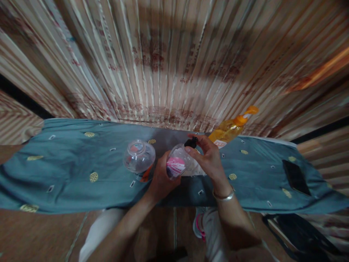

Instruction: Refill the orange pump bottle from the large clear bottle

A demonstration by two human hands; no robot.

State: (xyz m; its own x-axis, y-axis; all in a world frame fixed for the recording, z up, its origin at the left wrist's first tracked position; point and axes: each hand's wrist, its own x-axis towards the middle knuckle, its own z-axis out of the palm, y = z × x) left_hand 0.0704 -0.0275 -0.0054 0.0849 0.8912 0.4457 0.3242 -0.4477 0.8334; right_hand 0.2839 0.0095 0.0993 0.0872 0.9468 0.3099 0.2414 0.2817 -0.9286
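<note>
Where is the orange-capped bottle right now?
The orange-capped bottle lies on the blue cloth, right of centre at its far edge, just beyond the right hand.

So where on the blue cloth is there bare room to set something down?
Left of the clear round plastic jar, the blue patterned cloth lies bare to its end. Another bare strip runs between the right hand and the black phone. The middle is crowded: left hand, clear pink-labelled bottle, orange liquid bottle.

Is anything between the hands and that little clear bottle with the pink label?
No. The left hand wraps the bottle directly, and the right hand's fingers pinch its black cap. The jar sits off to the left.
</note>
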